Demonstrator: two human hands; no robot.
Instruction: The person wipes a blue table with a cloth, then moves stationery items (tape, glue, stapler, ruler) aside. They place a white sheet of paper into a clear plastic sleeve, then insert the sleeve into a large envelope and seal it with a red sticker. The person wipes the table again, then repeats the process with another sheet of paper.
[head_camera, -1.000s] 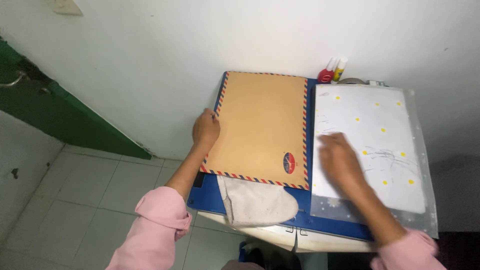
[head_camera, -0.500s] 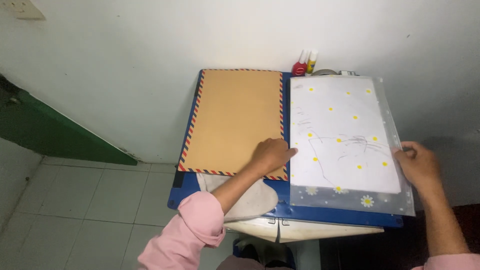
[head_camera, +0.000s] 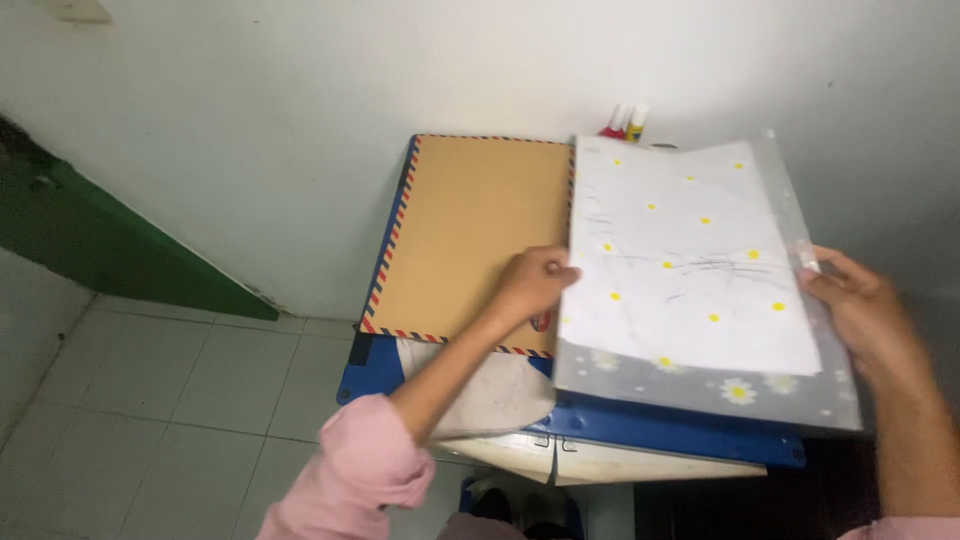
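Nearest the camera, a grey-white cloth (head_camera: 495, 395) hangs over the front edge of the blue desk (head_camera: 680, 432), just below the left wrist, its lower part lost under the pink sleeve (head_camera: 350, 475).

The left hand (head_camera: 535, 285) sits with fingers curled together at the left edge of the clear plastic folder (head_camera: 700, 385), apparently pinching that edge, though motion blur makes the grip hard to confirm. The right hand (head_camera: 860, 310) has its fingers closed on the folder's opposite edge, the thumb lying near a small snap tab. Holding both long edges this way keeps the floppy sleeve flat and steady; its near end overhangs the front of the desk, and it seems slightly raised there.

Inside the folder, between the two hands, lies a white sheet (head_camera: 690, 260) dotted with small yellow marks and faint pencil scribbles that are too thin to make out. A row of daisy prints runs along the folder's near border.

Under and beyond the left hand lies a large brown envelope (head_camera: 470, 230) with a red-and-blue striped border, flat on the desk and touching the folder's edge; a round sticker at its near corner is mostly covered by the hand.

Farthest from both hands, small tubes with red and yellow parts (head_camera: 625, 122) stand against the white wall, half hidden behind the folder. The right forearm is cut off by the frame.
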